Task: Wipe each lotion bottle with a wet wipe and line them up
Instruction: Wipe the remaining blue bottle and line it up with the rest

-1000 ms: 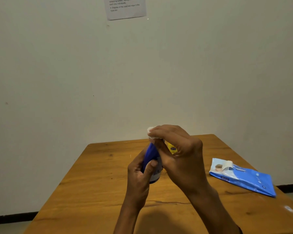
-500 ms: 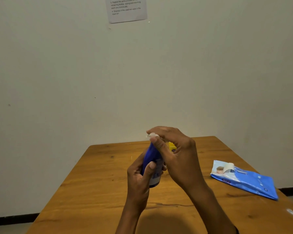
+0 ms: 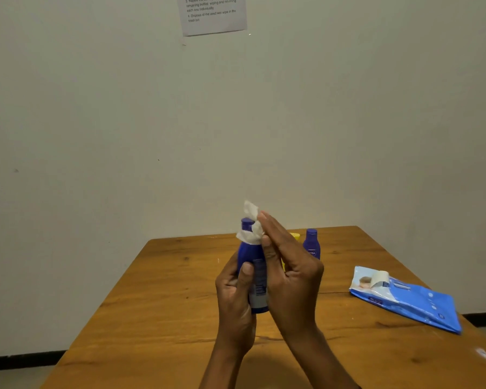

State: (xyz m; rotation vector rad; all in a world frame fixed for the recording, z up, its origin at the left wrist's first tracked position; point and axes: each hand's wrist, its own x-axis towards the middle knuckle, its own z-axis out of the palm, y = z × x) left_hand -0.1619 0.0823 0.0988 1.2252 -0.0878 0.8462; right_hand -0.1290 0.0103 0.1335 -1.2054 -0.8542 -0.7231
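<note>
Gripped the blue lotion bottle [image 3: 254, 265] upright in the left hand [image 3: 233, 293], fingers wrapped round its lower body and thumb laid on its front, base lifted clear of the worktop [image 3: 166, 304]. Pinched a white wet wipe [image 3: 251, 228] in the right hand [image 3: 289, 276] between the thumb and nearly straight fingers, pressed against the bottle's shoulder just under the cap [image 3: 247, 223], one loose corner standing above the fingertips. Had a second blue bottle [image 3: 311, 244] and a yellow bottle [image 3: 295, 236] upright on the worktop just beyond the right fingers, the yellow one mostly hidden behind them; could not tell whether those two touched. Had the blue wipes pack [image 3: 404, 300] lying flat well to the right of the right fingers, its sticker flap peeled up. Faced a printed sheet [image 3: 213, 15] on the wall [image 3: 96, 108], high above both sets of fingers.
</note>
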